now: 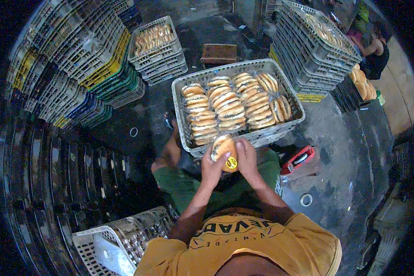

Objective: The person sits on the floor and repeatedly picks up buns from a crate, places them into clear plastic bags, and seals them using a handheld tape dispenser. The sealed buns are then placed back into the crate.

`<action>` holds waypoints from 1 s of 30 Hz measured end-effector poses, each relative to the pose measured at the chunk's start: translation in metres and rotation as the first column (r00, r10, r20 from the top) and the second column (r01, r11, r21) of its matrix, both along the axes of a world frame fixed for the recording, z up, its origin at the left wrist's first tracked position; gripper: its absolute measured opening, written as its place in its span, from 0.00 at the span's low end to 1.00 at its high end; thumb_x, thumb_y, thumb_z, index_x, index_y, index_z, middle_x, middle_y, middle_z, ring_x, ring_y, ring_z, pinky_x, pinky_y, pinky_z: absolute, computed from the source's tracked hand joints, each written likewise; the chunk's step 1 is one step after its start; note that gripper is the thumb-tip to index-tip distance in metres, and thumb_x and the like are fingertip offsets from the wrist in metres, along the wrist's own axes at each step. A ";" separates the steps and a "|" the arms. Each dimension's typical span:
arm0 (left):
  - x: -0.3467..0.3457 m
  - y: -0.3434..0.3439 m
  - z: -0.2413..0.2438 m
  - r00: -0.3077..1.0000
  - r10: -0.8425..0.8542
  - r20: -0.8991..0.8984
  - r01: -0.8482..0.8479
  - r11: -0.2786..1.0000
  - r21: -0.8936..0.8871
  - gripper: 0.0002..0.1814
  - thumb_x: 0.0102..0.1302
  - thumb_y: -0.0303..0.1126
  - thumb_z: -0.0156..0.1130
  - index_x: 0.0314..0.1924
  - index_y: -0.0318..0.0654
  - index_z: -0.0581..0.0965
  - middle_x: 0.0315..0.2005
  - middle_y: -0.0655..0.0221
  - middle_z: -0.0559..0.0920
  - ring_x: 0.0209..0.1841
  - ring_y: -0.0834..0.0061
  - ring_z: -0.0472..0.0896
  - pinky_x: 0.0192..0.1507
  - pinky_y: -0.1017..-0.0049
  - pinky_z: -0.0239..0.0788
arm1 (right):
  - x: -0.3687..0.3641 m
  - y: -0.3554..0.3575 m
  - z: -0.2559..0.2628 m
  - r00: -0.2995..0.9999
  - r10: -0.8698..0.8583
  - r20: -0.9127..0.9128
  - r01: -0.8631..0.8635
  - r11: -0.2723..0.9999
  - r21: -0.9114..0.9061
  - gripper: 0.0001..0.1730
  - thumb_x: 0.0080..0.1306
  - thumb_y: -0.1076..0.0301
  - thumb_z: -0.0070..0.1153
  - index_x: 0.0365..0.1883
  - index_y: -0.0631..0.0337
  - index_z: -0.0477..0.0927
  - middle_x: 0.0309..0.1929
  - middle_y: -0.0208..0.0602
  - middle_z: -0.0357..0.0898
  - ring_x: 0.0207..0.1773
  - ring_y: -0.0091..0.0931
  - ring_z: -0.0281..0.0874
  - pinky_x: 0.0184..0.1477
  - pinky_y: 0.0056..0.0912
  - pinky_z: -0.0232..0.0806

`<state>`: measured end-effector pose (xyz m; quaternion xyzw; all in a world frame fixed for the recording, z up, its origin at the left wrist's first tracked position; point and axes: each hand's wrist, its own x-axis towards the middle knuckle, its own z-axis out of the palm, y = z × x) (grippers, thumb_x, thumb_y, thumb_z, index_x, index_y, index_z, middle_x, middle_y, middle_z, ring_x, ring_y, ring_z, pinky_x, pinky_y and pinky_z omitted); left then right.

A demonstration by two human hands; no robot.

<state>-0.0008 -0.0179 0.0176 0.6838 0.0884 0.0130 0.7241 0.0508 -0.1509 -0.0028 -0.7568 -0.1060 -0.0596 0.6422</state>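
Between both hands is a filled bread bun (224, 148) in clear wrapping, with a round yellow sticker (231, 162) on its near side. My left hand (212, 164) grips it from the left, the thumb across its front. From the right, my right hand (247, 158) holds it too. Just beyond, a grey plastic crate (177, 114) carries rows of similar wrapped buns (226, 103), most standing on edge. The held bun is at the crate's near rim.
Tall stacks of plastic crates stand at left (89, 51) and right (307, 58). A red tape dispenser (298, 159) lies right of my knee. Tape rolls (306, 199) lie on the floor. A white crate (114, 238) sits behind at left. Another person (374, 51) is at far right.
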 end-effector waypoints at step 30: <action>0.002 0.018 0.006 0.999 -0.012 0.042 0.028 0.912 -0.409 0.11 0.73 0.33 0.53 0.49 0.34 0.74 0.36 0.71 0.78 0.41 0.79 0.76 0.48 0.75 0.68 | -0.016 -0.014 0.039 0.897 0.368 -0.247 -0.288 0.907 0.306 0.10 0.62 0.71 0.60 0.39 0.68 0.83 0.37 0.31 0.75 0.42 0.22 0.71 0.49 0.25 0.63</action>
